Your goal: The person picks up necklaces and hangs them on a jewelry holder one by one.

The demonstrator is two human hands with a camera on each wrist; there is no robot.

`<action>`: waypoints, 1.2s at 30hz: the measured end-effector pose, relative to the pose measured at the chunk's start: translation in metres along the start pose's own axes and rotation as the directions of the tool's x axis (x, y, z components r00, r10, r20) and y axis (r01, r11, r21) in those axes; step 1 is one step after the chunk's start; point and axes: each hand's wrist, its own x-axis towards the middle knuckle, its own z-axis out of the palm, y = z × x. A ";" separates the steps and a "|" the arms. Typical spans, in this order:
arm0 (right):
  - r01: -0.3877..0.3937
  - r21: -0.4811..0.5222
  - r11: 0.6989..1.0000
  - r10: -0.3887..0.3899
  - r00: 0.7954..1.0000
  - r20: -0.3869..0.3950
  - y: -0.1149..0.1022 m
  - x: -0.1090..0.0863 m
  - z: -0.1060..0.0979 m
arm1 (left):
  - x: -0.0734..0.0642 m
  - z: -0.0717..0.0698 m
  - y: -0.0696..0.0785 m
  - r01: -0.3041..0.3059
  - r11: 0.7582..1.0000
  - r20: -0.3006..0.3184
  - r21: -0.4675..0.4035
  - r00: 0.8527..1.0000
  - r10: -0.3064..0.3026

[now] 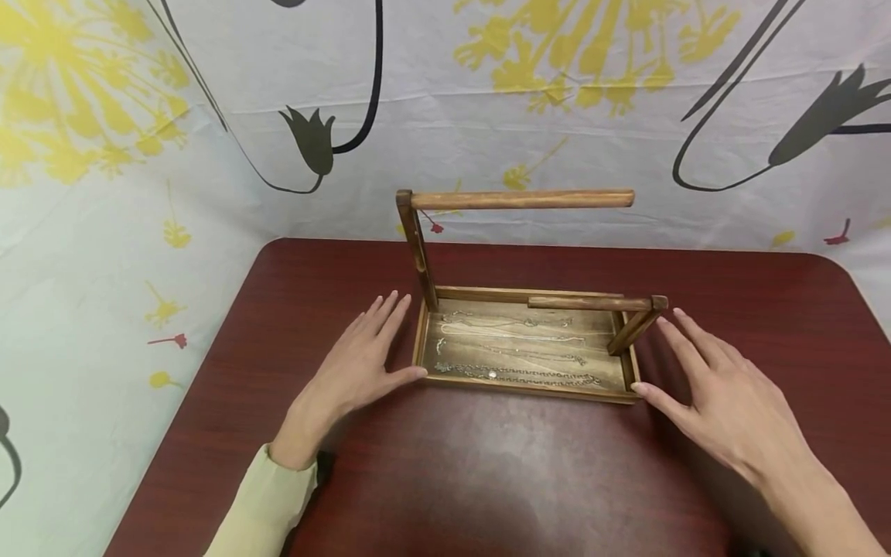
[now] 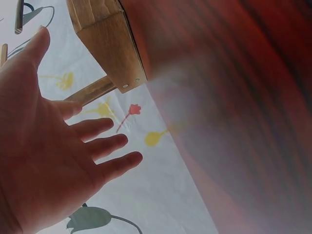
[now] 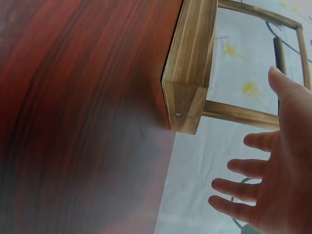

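Note:
A wooden jewelry stand (image 1: 529, 391) with a shallow tray base sits on the table, its two posts each carrying a horizontal bar. Inside the tray lie several thin chain necklaces (image 1: 515, 336), stretched out lengthwise. My left hand (image 1: 358, 363) is at the tray's left end, fingers straight and thumb tip right at the front left corner. At the opposite end is my right hand (image 1: 731, 394), fingers extended and thumb tip by the front right corner. Both wrist views show the palms, with nothing held in the left hand (image 2: 63, 141) or the right hand (image 3: 282, 170).
The dark red wooden table (image 1: 501, 464) has rounded back corners. Behind it and on the left hangs a white cloth (image 1: 418, 70) printed with yellow, red and grey flowers. The taller bar (image 1: 522, 199) stands over the tray's back, the lower bar (image 1: 585, 303) at the right.

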 end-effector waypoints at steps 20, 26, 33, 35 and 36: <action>0.017 0.021 1.000 -0.015 0.996 -0.086 -0.023 0.002 -0.007 | 0.003 -0.003 0.008 0.024 0.988 0.068 -0.152 0.998 -0.014; 0.055 0.020 0.998 -0.053 0.994 -0.093 -0.029 0.006 -0.006 | 0.003 -0.003 0.011 0.041 0.974 0.089 -0.221 0.996 -0.022; 0.069 0.035 0.997 -0.066 0.994 -0.087 -0.032 0.008 -0.004 | 0.006 -0.003 0.010 0.028 0.971 0.096 -0.237 0.995 -0.005; 0.077 0.039 0.996 -0.074 0.993 -0.092 -0.033 0.009 -0.003 | 0.007 -0.002 0.010 0.030 0.971 0.102 -0.235 0.995 -0.006; 0.082 0.041 0.996 -0.077 0.993 -0.095 -0.034 0.010 -0.003 | 0.008 -0.002 0.009 0.031 0.972 0.106 -0.232 0.994 -0.007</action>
